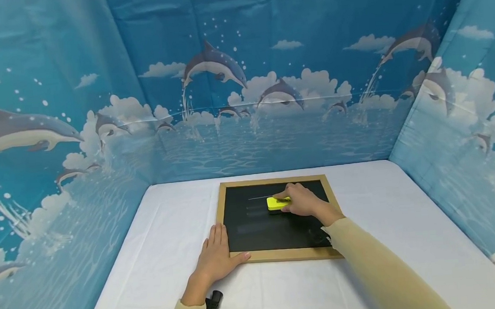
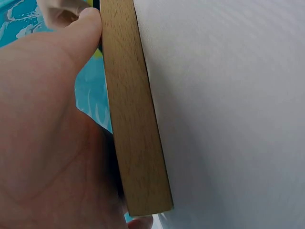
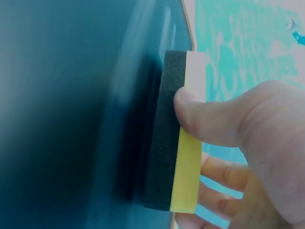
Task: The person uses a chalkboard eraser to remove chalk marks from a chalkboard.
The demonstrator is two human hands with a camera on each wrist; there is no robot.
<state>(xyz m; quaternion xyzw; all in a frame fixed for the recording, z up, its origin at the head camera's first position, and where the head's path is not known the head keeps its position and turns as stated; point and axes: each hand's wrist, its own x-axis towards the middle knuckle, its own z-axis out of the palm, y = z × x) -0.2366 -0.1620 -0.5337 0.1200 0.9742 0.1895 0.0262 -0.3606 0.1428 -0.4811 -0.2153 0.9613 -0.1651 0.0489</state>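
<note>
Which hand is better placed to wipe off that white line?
Probably the right hand: it grips the yellow eraser near the white line, while the left hand rests on the board's frame.

"Where could a hand pass?"
"Along the worktop's (image 1: 386, 202) left edge, beside the board (image 1: 269, 236), or its right edge, beyond the right sleeve (image 1: 377, 264). Between sleeve and left hand (image 1: 215, 258), the board's near bar (image 1: 292, 255) can be reached."
"What's in the way?"
"The left hand covers the board's near left corner; a black piece (image 1: 214, 300) juts beside its wrist. The right hand (image 1: 304, 201), gripping an eraser (image 1: 275, 204), blocks the board's far right area, its sleeve crossing the near right corner."
"Far edge?"
"Narrow strip, then curtain (image 1: 247, 142), which walls both sides too."
</note>
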